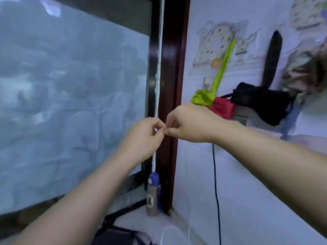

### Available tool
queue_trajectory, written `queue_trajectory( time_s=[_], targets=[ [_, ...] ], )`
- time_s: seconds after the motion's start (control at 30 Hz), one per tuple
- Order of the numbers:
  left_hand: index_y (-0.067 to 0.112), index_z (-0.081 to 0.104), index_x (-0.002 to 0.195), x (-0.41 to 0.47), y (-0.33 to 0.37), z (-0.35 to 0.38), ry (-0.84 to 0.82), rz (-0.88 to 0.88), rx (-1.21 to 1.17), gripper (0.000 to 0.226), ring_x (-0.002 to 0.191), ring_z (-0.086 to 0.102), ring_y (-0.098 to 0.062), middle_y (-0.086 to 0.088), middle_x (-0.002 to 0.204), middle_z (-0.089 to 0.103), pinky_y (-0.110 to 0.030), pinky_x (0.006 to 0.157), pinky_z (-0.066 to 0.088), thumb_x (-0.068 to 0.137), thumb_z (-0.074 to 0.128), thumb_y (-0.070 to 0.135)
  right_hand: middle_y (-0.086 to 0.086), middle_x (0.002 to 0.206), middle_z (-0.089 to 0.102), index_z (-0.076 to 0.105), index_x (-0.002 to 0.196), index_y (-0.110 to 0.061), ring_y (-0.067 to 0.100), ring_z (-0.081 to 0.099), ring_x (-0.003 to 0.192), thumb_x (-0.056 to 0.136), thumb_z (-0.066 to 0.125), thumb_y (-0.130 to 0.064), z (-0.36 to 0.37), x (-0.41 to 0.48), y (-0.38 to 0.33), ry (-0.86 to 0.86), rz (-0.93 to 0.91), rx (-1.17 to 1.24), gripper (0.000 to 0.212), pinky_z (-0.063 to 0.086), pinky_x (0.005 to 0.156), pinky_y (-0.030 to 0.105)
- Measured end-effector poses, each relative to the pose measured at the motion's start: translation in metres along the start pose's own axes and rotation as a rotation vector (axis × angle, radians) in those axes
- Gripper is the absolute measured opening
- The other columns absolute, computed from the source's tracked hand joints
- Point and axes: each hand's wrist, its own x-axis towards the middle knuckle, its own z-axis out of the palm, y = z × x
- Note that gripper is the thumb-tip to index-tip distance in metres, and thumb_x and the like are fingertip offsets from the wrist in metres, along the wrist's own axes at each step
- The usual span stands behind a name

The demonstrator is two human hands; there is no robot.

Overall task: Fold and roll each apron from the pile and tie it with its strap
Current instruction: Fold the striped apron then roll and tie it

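window pane [70,85], dark frame [169,68] ahead; left hand [141,137], right hand [187,122] meeting, fingers of both pinching white cord [160,50]; green apron [201,98] hung on wall [247,174] beyond.

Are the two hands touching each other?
Touching. The head view shows the left hand with its fingertips against those of the right hand, no gap between them, where the left hand pinches the white cord.

No legible text. Bottle label [150,200] blurred; clock-face wall sticker [219,41] numerals too soft to read.
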Motion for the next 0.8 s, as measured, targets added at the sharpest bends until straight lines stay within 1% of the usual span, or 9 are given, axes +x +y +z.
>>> queue_trajectory(
  time_s=[0.1,0.23,0.37,0.43,0.5,0.6,0.67,0.73,0.8],
  targets=[
    [0.035,0.055,0.070,-0.074,-0.045,-0.019,-0.049,-0.132,0.080,0.016,0.075,0.064,-0.015,0.002,0.082,0.071,-0.030,0.069,0.048,0.084,0.055,0.027,-0.001,0.090,0.070,0.069,0.090,-0.027,0.021,0.065,0.090,0.085,0.055,-0.051,0.060,-0.009,-0.057,-0.055,-0.085,0.183,0.028,0.054,0.075,0.036],
    [0.034,0.059,0.077,-0.175,-0.098,-0.040,-0.159,-0.353,0.195,0.009,0.077,0.060,-0.013,0.004,0.086,0.069,-0.029,0.068,0.044,0.084,0.055,0.030,-0.005,0.087,0.071,0.071,0.090,-0.026,0.017,0.066,0.089,0.085,0.057,-0.051,0.139,-0.029,-0.135,-0.230,-0.203,0.414,0.029,0.053,0.077,0.036],
    [0.037,0.063,0.088,-0.280,-0.147,-0.060,-0.249,-0.662,0.236,0.017,0.089,0.063,-0.014,0.007,0.097,0.068,-0.036,0.082,0.051,0.089,0.054,0.023,-0.012,0.081,0.064,0.069,0.088,-0.030,0.010,0.062,0.082,0.083,0.063,-0.042,0.218,-0.054,-0.209,-0.455,-0.294,0.603,0.014,0.053,0.078,0.033],
    [0.044,0.059,0.089,-0.333,-0.165,-0.071,-0.269,-0.806,0.253,0.019,0.092,0.063,-0.012,0.010,0.101,0.066,-0.039,0.086,0.052,0.091,0.052,0.026,-0.012,0.086,0.065,0.069,0.091,-0.029,0.006,0.060,0.083,0.085,0.063,-0.041,0.251,-0.068,-0.240,-0.597,-0.316,0.669,0.014,0.052,0.079,0.032],
    [0.040,0.062,0.096,-0.391,-0.184,-0.085,-0.304,-0.971,0.284,0.017,0.095,0.062,-0.011,0.010,0.107,0.065,-0.038,0.089,0.051,0.094,0.050,0.027,-0.011,0.094,0.064,0.069,0.094,-0.027,0.006,0.059,0.090,0.088,0.062,-0.040,0.287,-0.084,-0.273,-0.793,-0.318,0.732,0.016,0.050,0.078,0.025],
    [0.022,0.064,0.112,-0.458,-0.204,-0.093,-0.363,-1.119,0.292,0.023,0.099,0.059,-0.011,0.006,0.116,0.062,-0.031,0.092,0.048,0.097,0.046,0.021,-0.001,0.112,0.061,0.065,0.113,-0.010,0.014,0.056,0.103,0.091,0.060,-0.032,0.335,-0.111,-0.292,-1.046,-0.197,0.755,0.031,0.041,0.078,0.015],
    [0.016,0.063,0.117,-0.496,-0.216,-0.094,-0.435,-1.180,0.301,0.027,0.106,0.057,-0.015,0.002,0.121,0.059,-0.031,0.095,0.046,0.098,0.045,0.016,0.006,0.133,0.052,0.053,0.130,-0.006,0.018,0.049,0.118,0.092,0.059,-0.032,0.369,-0.133,-0.297,-1.155,-0.028,0.763,0.046,0.038,0.093,0.018],
    [0.016,0.055,0.132,-0.527,-0.228,-0.090,-0.532,-1.198,0.331,0.035,0.122,0.049,-0.021,-0.003,0.135,0.051,-0.036,0.105,0.040,0.098,0.046,0.016,0.008,0.144,0.040,0.040,0.140,-0.009,0.022,0.041,0.128,0.092,0.059,-0.035,0.400,-0.157,-0.297,-1.156,0.144,0.739,0.059,0.034,0.105,0.025],
    [0.021,0.037,0.146,-0.548,-0.240,-0.086,-0.679,-1.195,0.392,0.048,0.137,0.032,-0.027,-0.005,0.151,0.032,-0.043,0.112,0.031,0.099,0.045,0.021,0.012,0.147,0.034,0.035,0.144,-0.014,0.027,0.038,0.130,0.088,0.061,-0.042,0.426,-0.181,-0.296,-1.077,0.293,0.636,0.067,0.035,0.108,0.035]
  ],
)
